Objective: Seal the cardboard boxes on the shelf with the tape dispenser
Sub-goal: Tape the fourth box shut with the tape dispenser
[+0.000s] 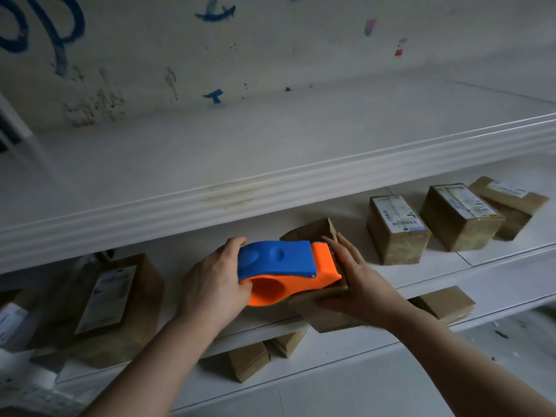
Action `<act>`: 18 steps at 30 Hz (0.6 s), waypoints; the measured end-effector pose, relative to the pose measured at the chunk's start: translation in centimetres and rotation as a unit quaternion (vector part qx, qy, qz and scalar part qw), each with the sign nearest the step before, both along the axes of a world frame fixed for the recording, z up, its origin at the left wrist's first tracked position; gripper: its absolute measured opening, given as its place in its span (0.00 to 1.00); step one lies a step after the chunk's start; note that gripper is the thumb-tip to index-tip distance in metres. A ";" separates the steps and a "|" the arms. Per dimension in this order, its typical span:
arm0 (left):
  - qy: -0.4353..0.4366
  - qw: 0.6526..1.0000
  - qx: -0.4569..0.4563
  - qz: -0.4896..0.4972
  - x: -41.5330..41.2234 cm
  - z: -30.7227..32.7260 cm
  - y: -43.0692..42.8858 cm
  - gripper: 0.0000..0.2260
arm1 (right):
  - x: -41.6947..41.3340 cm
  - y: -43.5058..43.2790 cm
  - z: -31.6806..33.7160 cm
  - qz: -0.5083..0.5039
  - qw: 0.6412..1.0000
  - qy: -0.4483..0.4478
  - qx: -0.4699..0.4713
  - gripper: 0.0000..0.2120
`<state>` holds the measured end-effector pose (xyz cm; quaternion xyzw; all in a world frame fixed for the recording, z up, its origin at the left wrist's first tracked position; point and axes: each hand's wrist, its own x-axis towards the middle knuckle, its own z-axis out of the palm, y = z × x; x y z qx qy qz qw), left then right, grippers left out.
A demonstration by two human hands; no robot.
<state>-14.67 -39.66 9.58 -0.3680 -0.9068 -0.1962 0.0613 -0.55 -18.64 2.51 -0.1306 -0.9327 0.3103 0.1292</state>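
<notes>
My left hand grips the blue and orange tape dispenser by its rear end. The dispenser lies across the top of a small cardboard box on the middle shelf; its orange front end sits on the box. My right hand holds the box at its right side, fingers straight along the top edge and thumb under the near face. Most of the box is hidden by the dispenser and my hands.
Three labelled brown boxes stand to the right on the same shelf. A larger labelled box stands at the left. Smaller boxes sit on the lower shelf. The upper shelf's edge overhangs the work area.
</notes>
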 end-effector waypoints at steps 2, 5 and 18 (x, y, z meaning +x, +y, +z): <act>-0.010 0.999 -0.017 0.035 -1.0 0.0 -0.9 0.31 | 0.4 0.3 -0.3 -0.004 0.999 0.002 0.033 0.52; -0.036 0.990 -0.025 0.133 -3.6 -0.4 -3.7 0.28 | 0.9 0.9 -0.7 -0.019 1.000 0.016 0.001 0.49; 0.000 0.989 -0.119 0.085 -1.6 -3.7 2.0 0.18 | 3.3 5.3 -0.2 -0.057 0.995 -0.073 -0.029 0.54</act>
